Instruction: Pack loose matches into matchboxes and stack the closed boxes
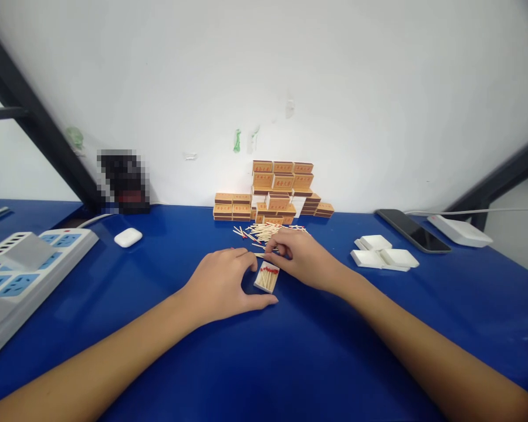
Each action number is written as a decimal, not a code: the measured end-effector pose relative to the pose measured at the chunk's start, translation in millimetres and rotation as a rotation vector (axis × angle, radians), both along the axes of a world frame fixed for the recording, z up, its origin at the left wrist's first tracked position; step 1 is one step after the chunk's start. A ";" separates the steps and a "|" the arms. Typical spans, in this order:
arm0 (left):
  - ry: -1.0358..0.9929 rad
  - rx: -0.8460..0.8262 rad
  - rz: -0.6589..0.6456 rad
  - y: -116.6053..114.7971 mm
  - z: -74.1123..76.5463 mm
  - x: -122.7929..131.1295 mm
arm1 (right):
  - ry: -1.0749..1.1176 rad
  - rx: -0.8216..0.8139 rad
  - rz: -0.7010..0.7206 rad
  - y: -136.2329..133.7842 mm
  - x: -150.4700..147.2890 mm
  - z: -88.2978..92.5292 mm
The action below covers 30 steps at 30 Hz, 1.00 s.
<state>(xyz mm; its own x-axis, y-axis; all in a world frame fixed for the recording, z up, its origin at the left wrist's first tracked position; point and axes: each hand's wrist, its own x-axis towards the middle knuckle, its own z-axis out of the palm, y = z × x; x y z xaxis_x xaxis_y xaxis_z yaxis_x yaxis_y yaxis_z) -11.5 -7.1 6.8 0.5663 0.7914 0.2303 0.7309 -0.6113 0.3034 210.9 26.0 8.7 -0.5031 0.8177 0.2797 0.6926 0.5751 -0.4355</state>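
Red-tipped matches [268, 280] in tray [263, 288]; boxes [283, 183], table's [290, 357] back edge.
Left hand [222, 284]: fingers spread round tray, presumably steadying; right hand [301, 255]: fingers bunched, hold unclear.

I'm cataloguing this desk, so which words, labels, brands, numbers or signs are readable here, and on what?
None can be read with certainty.
Stacked matchboxes: red characters, too small and blurred.
Dark object at left: pixelated, unreadable.
Small tray of matches: no lettering visible.

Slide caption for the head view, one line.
Left hand curved beside a white tray of red-tipped matches, right hand at a loose match pile, stacked matchboxes behind.
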 end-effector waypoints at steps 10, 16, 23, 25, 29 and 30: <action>-0.028 -0.019 -0.068 0.7 1.0 -0.5 | -0.148 -0.068 0.000 7.3 -6.5 2.1; -0.152 -0.200 -0.203 -2.0 1.4 1.5 | -0.057 -0.067 -0.157 -13.4 8.5 17.3; -0.161 -0.160 -0.243 0.6 -2.0 1.2 | -0.094 -0.250 -0.160 -38.7 4.6 25.7; -0.141 -0.138 -0.244 1.1 -2.7 0.5 | -0.115 -0.248 -0.196 -41.3 1.0 24.7; -0.113 -0.100 -0.257 2.2 -3.3 -0.2 | -0.134 -0.240 -0.203 -39.3 0.4 23.3; -0.112 -0.092 -0.259 2.5 -3.6 -0.3 | -0.130 -0.227 -0.195 -37.8 2.2 23.7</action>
